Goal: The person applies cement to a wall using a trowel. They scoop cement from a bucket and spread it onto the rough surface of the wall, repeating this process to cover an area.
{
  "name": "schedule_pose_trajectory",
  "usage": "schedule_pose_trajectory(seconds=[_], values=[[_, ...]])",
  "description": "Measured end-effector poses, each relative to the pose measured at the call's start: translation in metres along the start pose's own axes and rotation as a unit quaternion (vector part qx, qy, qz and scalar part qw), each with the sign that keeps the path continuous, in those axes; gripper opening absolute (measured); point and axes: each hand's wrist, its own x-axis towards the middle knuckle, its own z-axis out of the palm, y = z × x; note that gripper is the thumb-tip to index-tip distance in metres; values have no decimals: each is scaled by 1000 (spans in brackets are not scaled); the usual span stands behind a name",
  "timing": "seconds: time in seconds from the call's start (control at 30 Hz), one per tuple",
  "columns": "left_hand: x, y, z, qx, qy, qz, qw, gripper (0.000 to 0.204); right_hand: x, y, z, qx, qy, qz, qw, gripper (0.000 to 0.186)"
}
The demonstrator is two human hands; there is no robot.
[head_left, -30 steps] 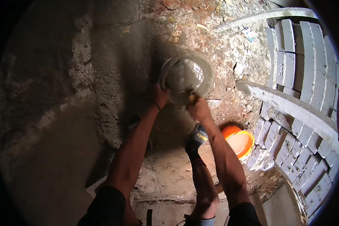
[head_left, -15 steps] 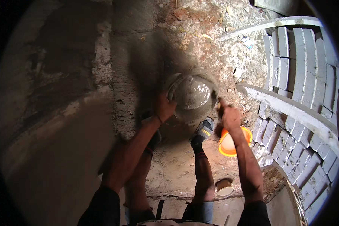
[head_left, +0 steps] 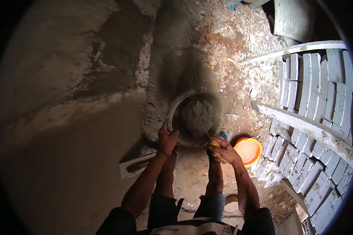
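A round metal pan (head_left: 172, 113) holding grey mortar sits low near the ground in front of my legs. My left hand (head_left: 167, 139) grips its near left rim. My right hand (head_left: 223, 150) is closed on the yellow handle of a trowel (head_left: 198, 117), whose flat blade lies inside the pan on the mortar. Both forearms reach forward from the lower edge of the head view. My bare legs stand just behind the pan.
A rough plastered wall (head_left: 66, 98) fills the left. An orange bucket (head_left: 248, 150) stands right of my right hand. Stacked grey bricks (head_left: 313, 98) and a plank (head_left: 302, 125) lie at right. A wooden float (head_left: 137, 164) rests on the rubble ground by my left leg.
The pan has come down from chest height to near the ground. My right hand moved from the pan's rim out to the right, then back with the trowel into the pan.
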Motion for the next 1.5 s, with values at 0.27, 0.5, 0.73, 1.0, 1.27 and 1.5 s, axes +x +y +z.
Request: schedule_pose_trajectory(seconds=[0.27,0.5,0.73,1.0,1.27,1.5], values=[[-45,19,-29,-84,134,-159,975,37,-58,-16,69,-45,16,-190,981,57],[-71,12,-57,-130,166,-142,967,51,-122,-47,96,263,182,-320,892,53],[-102,-26,-125,-85,178,-170,966,52,-69,-154,134,47,519,-532,667,64],[-97,-39,-154,-30,175,-132,975,38,6,-46,343,-375,330,-484,719,68],[-97,-75,-165,20,199,-95,975,41,-42,15,231,-446,204,-390,779,66],[-97,27,-141,151,166,127,966,50,-103,-73,156,-621,152,-244,729,56]])
